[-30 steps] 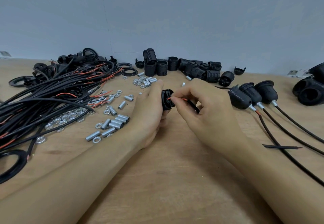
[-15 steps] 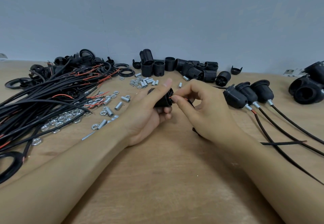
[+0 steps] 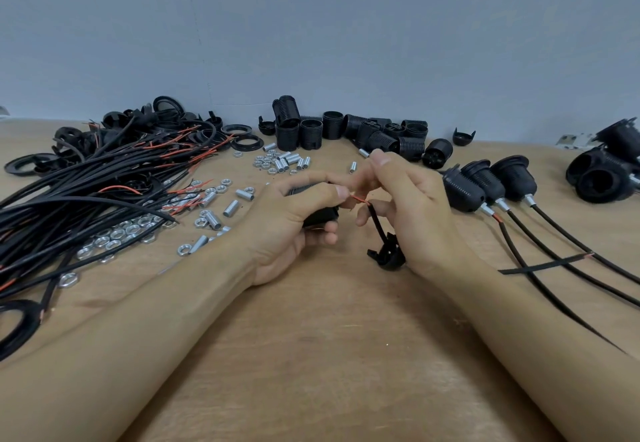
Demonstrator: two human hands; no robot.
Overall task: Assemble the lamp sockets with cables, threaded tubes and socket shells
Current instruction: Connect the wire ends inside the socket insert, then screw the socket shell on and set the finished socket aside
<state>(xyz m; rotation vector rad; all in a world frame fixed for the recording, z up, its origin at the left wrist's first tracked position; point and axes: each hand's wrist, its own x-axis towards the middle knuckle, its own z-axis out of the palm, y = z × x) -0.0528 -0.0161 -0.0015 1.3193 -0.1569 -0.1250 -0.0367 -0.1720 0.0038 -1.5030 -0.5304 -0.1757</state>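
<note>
My left hand (image 3: pixel 294 220) grips a black socket body (image 3: pixel 320 216), mostly hidden in the palm. My right hand (image 3: pixel 412 206) pinches the red wire end (image 3: pixel 358 198) of a black cable (image 3: pixel 375 223) right at the socket. A black cap (image 3: pixel 388 256) hangs on that cable just below my right hand, near the table. Three assembled sockets with cables (image 3: pixel 485 182) lie to the right.
A heap of black cables (image 3: pixel 86 195) with rings lies at the left. Silver threaded tubes and nuts (image 3: pixel 214 206) are scattered left of my hands. Black socket shells (image 3: pixel 374 135) stand along the back wall, and more black parts (image 3: pixel 602 171) sit at far right.
My hands have drawn slightly apart, exposing the red wire and the black cable between them. The cap on the cable has come into view under my right hand.
</note>
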